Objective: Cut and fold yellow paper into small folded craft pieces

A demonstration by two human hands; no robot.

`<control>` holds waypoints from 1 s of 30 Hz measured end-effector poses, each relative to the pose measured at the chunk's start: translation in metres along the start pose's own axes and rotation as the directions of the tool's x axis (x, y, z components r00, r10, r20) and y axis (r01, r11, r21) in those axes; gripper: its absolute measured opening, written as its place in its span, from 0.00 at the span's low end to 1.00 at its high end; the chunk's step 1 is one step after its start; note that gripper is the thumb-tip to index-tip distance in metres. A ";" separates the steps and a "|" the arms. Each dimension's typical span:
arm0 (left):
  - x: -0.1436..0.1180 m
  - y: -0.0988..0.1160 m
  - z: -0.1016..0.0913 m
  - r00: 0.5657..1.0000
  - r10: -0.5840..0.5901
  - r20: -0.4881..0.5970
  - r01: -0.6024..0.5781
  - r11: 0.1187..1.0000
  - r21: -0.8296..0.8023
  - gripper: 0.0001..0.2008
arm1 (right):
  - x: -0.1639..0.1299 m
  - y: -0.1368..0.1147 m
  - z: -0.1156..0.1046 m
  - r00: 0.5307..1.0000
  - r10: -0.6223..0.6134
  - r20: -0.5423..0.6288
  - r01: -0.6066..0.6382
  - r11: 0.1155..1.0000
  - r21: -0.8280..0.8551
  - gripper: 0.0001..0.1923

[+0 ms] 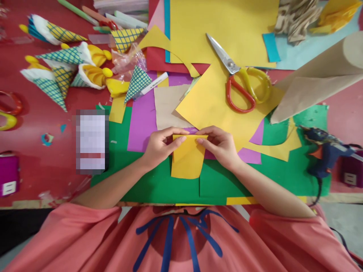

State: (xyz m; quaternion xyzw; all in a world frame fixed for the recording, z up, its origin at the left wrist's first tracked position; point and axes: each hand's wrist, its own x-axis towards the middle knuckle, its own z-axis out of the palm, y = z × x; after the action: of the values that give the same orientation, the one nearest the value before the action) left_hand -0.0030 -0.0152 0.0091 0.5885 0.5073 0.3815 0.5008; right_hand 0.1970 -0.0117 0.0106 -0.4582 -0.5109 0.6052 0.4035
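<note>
Between both hands, above the green sheet (147, 185), is a small piece of yellow paper (187, 162) with a straight edge along its top. My left hand (160, 146) pinches its upper left part, thumb on the near face and fingers behind. At the upper right part, my right hand (221, 146) grips it the same way. The fingertips of the two hands lie close together along that top edge. Below them the paper hangs toward me, its lower edge slightly curved. What the fingers do behind the paper is hidden.
Scissors (232, 71) lie on yellow sheets (204, 102) beyond my hands. A glue gun (326, 151) and a brown paper roll (317, 71) are at right. Left are a blurred-out phone-like object (92, 141), checkered paper cones (62, 54) and a white marker (153, 84).
</note>
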 end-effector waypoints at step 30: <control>-0.001 0.000 0.001 0.999 -0.048 -0.012 0.048 0.999 0.020 0.10 | 0.000 -0.002 -0.003 1.000 0.015 0.001 -0.015 0.999 -0.043 0.04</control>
State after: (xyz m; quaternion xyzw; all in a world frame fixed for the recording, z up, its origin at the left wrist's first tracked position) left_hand -0.0026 -0.0166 0.0091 0.5788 0.5281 0.3676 0.5009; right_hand 0.1999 -0.0102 0.0126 -0.4704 -0.5206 0.5972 0.3887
